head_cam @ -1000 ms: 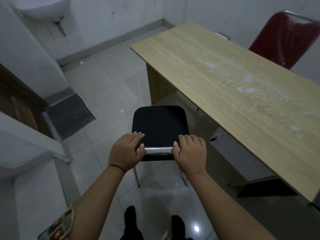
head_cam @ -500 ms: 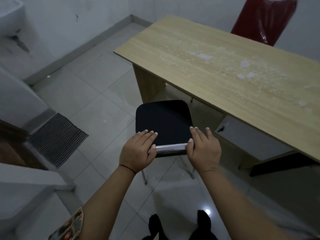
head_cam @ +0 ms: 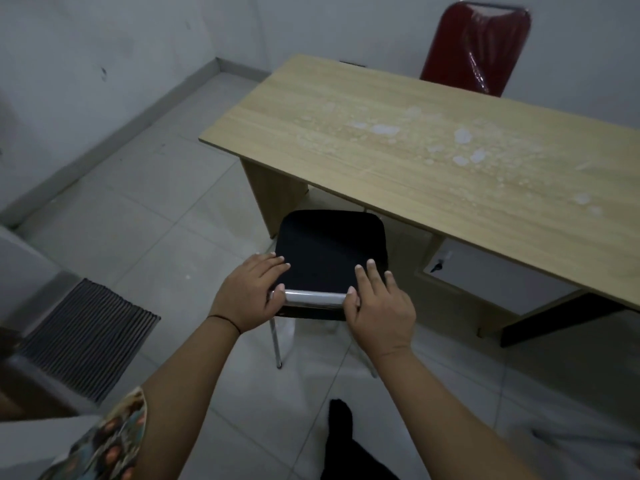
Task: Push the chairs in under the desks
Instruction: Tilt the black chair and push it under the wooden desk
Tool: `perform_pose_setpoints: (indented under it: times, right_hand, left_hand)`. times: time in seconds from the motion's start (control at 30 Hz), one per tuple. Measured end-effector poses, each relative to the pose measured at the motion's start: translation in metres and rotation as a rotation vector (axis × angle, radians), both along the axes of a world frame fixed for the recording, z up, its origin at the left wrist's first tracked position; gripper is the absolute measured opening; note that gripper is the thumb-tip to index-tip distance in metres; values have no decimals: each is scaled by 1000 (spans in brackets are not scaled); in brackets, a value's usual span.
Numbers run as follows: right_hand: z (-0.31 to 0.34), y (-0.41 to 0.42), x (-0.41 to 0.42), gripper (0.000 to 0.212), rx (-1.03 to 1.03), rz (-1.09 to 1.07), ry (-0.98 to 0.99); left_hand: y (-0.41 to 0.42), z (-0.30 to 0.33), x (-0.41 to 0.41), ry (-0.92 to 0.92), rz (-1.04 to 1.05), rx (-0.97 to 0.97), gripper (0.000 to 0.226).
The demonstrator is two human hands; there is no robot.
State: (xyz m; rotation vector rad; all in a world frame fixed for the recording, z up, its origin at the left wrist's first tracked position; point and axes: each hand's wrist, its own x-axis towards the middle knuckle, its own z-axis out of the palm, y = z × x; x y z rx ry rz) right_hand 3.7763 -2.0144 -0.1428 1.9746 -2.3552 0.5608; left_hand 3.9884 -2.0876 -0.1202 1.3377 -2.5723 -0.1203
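Head view: I am holding the black chair [head_cam: 330, 251] with my left hand [head_cam: 247, 294] and right hand [head_cam: 379, 306] (fingers curled over its top) so I can push it under the desk [head_cam: 433, 157].

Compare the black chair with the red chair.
The black chair stands on the near side of the desk, while the red chair stands on the far side. The left hand and right hand grip the black chair's back; nobody touches the red chair. The red chair shows a shiny wrap; the black chair looks matte. Both have metal frames.
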Motion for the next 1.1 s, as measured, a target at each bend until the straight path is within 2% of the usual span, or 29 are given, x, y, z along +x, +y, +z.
perform_pose_setpoints:
  times: [0.2, 0.43, 0.57, 0.83, 1.1]
  right_hand:
    - [2, -25, 13, 40, -112, -10, 26]
    - [1, -25, 22, 40, -140, -99, -56]
    - [5, -24, 37, 42, -149, -168, -41]
    - [5, -22, 96, 43, -118, -293, -26]
    - [1, -24, 149, 43, -136, -398, -17]
  left_hand:
    - [-24, 1, 11, 31, -13, 3, 42]
    - [-31, -8, 20, 112, -147, -55, 37]
    - [-41, -11, 34, 144, -264, -91, 36]
    - [-69, -11, 81, 129, -433, -89, 36]
    - [-93, -5, 118, 82, -507, -52, 39]
